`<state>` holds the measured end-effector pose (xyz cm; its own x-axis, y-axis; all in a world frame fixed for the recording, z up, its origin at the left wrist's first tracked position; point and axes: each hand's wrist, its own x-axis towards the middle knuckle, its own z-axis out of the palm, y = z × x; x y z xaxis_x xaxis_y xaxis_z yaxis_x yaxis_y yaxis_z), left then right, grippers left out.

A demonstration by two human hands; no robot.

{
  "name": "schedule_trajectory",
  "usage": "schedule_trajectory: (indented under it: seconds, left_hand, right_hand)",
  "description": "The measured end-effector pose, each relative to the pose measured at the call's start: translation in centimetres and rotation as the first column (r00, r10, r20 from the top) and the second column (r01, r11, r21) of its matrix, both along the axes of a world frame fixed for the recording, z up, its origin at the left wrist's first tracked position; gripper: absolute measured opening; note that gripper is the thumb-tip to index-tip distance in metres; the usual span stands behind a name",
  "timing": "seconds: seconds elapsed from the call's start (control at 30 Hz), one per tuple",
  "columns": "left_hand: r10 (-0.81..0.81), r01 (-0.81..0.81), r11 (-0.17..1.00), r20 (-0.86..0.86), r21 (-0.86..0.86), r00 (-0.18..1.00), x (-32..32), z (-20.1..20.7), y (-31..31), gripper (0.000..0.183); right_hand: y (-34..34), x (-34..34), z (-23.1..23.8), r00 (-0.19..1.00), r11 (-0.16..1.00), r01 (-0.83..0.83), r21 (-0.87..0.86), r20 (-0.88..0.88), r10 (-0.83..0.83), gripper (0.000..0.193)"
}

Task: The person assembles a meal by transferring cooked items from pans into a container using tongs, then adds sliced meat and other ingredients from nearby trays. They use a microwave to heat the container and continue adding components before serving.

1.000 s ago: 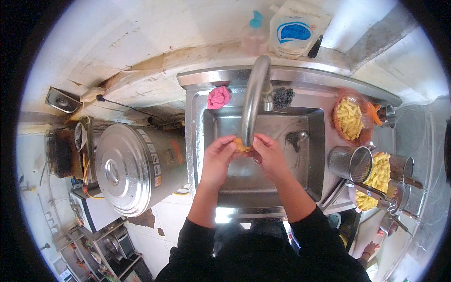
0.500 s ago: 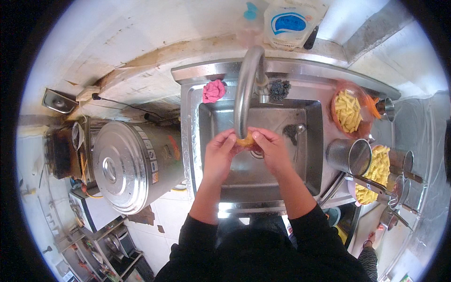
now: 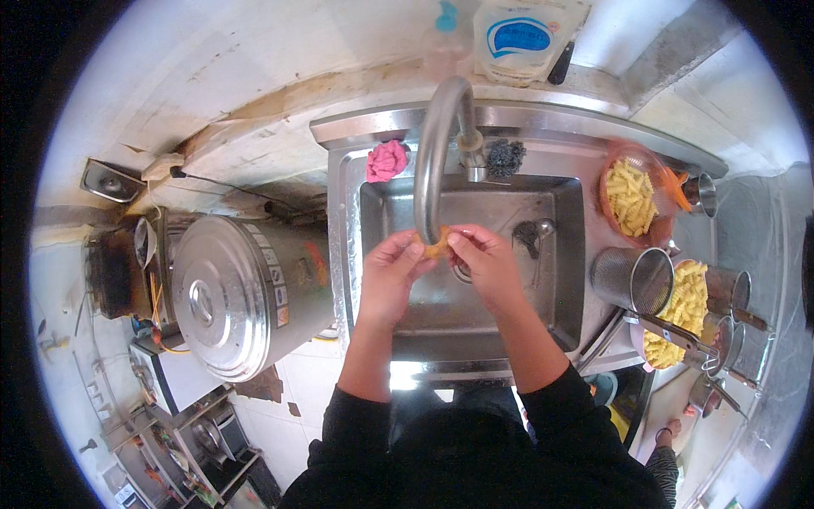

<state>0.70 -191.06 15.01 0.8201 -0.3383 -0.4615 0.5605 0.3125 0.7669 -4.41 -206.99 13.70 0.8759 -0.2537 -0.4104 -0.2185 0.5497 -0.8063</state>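
Both my hands meet under the end of the curved metal faucet point(image 3: 431, 161), above the steel sink point(image 3: 471, 327). Pinched between the fingertips is a small orange-yellow piece point(image 3: 435, 248), too small to name. My left hand point(image 3: 390, 273) grips its left side with thumb and fingers. On the other side my right hand point(image 3: 483, 263) holds it with thumb against fingers. The spout partly covers the piece, and I cannot make out whether water runs. A dark scrubber with a metal handle point(image 3: 543, 227) lies in the sink to the right.
A pink cloth point(image 3: 387, 161) and a black scourer point(image 3: 506, 157) sit behind the sink. At right stand a basket of pale yellow strips point(image 3: 630, 197), mesh strainers point(image 3: 632, 280) and more yellow food point(image 3: 682, 305). A large lidded steel pot point(image 3: 220, 297) stands left. Another person's hand point(image 3: 671, 428) shows lower right.
My hands have shifted slightly left and the fingertips have drawn closer together. The orange-yellow piece looks smaller between them, and its darker reddish lower part no longer shows.
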Motion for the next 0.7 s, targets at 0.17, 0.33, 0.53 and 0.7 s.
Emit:
schedule_trajectory:
  seconds: [0.17, 0.33, 0.53, 0.7]
  left_hand:
    - [-0.076, 0.072, 0.994, 0.046, 0.078, 0.996, -0.5, 0.7, 0.3, 0.005]
    - [-0.090, 0.094, 0.995, 0.148, -0.022, 0.985, -1.1, -1.5, 0.7, 0.010]
    - [-0.653, 0.255, 0.257, -0.027, 0.932, 0.757, -2.6, -10.4, 1.5, 0.022]
    - [-0.482, 0.241, 0.481, 0.024, 0.843, 0.876, -5.9, -11.3, 3.8, 0.025]
  right_hand:
    - [0.3, 0.1, 0.1, 0.995, 0.972, -0.080, -0.220, 0.039, 0.091, 0.024]
    - [-1.0, -0.7, -2.0, 0.996, 0.994, -0.090, -0.058, -0.003, 0.090, 0.032]
    - [-4.0, -1.6, -7.3, 0.856, 0.476, -0.508, -0.718, -0.480, 0.190, 0.043]
    - [-6.1, 5.5, -5.3, 0.931, 0.286, -0.360, -0.888, -0.361, 0.049, 0.044]
